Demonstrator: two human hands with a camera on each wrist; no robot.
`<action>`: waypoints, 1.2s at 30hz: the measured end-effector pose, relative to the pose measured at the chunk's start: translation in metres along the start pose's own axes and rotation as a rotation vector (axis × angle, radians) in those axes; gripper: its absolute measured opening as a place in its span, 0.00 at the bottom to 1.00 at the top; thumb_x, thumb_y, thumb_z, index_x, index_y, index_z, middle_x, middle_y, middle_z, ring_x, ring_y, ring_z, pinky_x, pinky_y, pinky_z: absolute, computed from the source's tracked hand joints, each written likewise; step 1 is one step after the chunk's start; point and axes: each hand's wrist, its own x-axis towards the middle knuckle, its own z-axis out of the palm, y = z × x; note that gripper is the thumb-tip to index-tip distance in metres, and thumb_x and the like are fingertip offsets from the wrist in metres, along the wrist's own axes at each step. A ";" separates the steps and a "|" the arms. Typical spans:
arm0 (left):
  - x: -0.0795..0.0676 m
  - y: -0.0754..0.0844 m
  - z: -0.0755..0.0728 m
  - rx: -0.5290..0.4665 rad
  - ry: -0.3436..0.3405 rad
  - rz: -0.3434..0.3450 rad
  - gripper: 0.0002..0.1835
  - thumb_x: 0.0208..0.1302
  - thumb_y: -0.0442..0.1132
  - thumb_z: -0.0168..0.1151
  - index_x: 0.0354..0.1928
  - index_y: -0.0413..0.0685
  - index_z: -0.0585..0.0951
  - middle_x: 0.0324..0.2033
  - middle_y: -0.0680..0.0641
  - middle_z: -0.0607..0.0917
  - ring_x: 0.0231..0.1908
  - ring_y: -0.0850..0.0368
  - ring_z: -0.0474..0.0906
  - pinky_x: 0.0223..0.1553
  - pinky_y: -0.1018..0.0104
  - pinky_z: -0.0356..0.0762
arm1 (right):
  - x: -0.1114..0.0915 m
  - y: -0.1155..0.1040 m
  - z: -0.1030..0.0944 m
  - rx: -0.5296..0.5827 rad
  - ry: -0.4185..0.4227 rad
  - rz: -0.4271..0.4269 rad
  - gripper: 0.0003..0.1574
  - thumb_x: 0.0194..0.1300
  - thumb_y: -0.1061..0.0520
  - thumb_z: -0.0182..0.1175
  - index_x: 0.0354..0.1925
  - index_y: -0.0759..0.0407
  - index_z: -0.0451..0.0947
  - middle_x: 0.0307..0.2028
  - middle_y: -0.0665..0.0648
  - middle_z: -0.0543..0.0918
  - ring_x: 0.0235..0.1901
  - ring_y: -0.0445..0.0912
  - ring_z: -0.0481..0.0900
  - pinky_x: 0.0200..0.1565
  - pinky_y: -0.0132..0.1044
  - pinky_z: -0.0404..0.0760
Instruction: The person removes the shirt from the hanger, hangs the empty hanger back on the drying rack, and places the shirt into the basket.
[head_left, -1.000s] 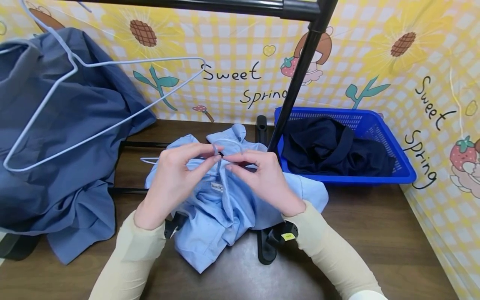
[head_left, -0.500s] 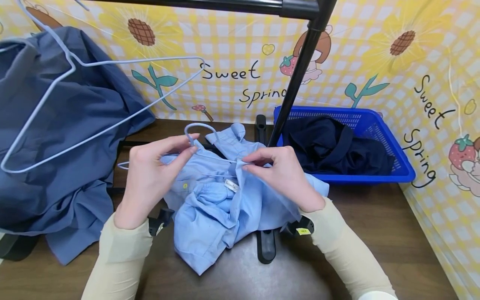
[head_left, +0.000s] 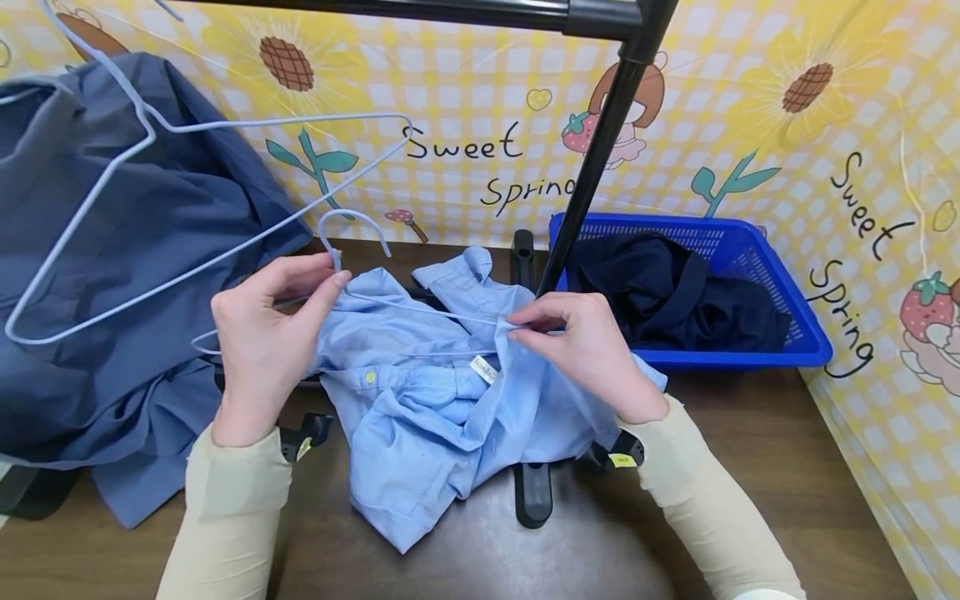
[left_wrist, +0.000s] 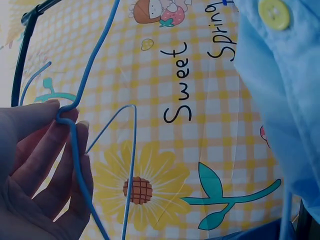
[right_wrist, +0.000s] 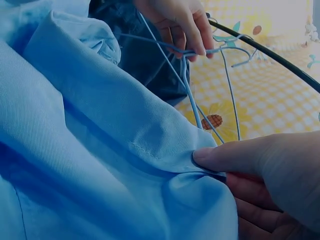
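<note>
A light blue shirt (head_left: pixel 442 450) lies bunched in front of me, its white label and a yellow button showing. My left hand (head_left: pixel 270 333) pinches a pale wire clothes hanger (head_left: pixel 352 214) at the base of its hook. One end of the hanger sticks out left of the shirt; the other runs toward the collar on the right. My right hand (head_left: pixel 592 350) pinches the shirt's edge between thumb and fingers, as the right wrist view shows. In the left wrist view the fingers (left_wrist: pixel 65 165) sit behind the hanger's neck.
A second wire hanger (head_left: pixel 262 123) hangs at upper left before a dark blue-grey garment (head_left: pixel 150 250). A black rack post (head_left: pixel 600 158) rises beside the right hand. Behind it a blue basket (head_left: pixel 720 358) holds dark navy clothing (head_left: pixel 667 292).
My hands have moved apart. The left hand has drawn the hanger's hook leftward, while the right has shifted right with the shirt's edge, spreading the collar opening.
</note>
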 end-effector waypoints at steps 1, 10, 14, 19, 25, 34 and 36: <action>0.000 -0.002 0.000 0.001 0.010 0.003 0.12 0.57 0.27 0.76 0.44 0.37 0.89 0.38 0.44 0.90 0.36 0.74 0.82 0.41 0.79 0.78 | 0.000 0.001 0.000 -0.005 0.000 0.009 0.08 0.59 0.62 0.75 0.39 0.54 0.91 0.34 0.44 0.88 0.32 0.37 0.83 0.37 0.37 0.84; 0.003 -0.007 -0.005 -0.020 0.145 -0.002 0.12 0.59 0.29 0.75 0.46 0.39 0.90 0.38 0.45 0.90 0.35 0.68 0.82 0.38 0.77 0.77 | -0.006 0.012 -0.009 -0.054 -0.022 0.092 0.08 0.60 0.61 0.75 0.40 0.55 0.91 0.35 0.47 0.89 0.32 0.38 0.84 0.38 0.36 0.85; 0.004 -0.007 -0.010 -0.005 0.185 -0.041 0.12 0.60 0.29 0.74 0.47 0.40 0.90 0.38 0.43 0.90 0.34 0.68 0.82 0.39 0.76 0.77 | -0.008 0.018 -0.014 -0.073 -0.072 0.151 0.07 0.61 0.62 0.75 0.39 0.56 0.91 0.35 0.49 0.89 0.32 0.39 0.85 0.38 0.37 0.85; 0.001 -0.012 -0.009 0.011 0.120 -0.081 0.13 0.63 0.31 0.73 0.50 0.40 0.89 0.37 0.40 0.89 0.33 0.68 0.81 0.37 0.76 0.75 | -0.008 0.020 -0.014 -0.082 -0.123 0.163 0.06 0.62 0.62 0.74 0.40 0.57 0.91 0.35 0.50 0.89 0.32 0.41 0.85 0.38 0.39 0.85; -0.004 -0.017 -0.006 0.031 0.025 -0.182 0.14 0.65 0.36 0.72 0.52 0.46 0.89 0.36 0.44 0.90 0.30 0.68 0.80 0.31 0.75 0.73 | -0.007 0.020 -0.013 -0.087 -0.138 0.163 0.06 0.61 0.61 0.74 0.39 0.58 0.91 0.34 0.51 0.89 0.32 0.41 0.85 0.39 0.40 0.85; -0.008 -0.034 -0.002 0.102 -0.075 -0.273 0.14 0.69 0.40 0.68 0.53 0.42 0.88 0.36 0.43 0.90 0.29 0.73 0.80 0.31 0.77 0.72 | -0.005 0.020 -0.014 -0.096 -0.167 0.168 0.08 0.63 0.61 0.73 0.42 0.57 0.91 0.37 0.50 0.88 0.33 0.41 0.84 0.40 0.39 0.85; -0.009 -0.040 -0.002 0.105 -0.084 -0.283 0.14 0.69 0.39 0.67 0.53 0.41 0.88 0.36 0.42 0.90 0.29 0.74 0.80 0.31 0.77 0.72 | -0.004 0.019 -0.014 -0.097 -0.172 0.166 0.09 0.64 0.60 0.72 0.43 0.56 0.91 0.37 0.49 0.88 0.32 0.40 0.84 0.39 0.38 0.84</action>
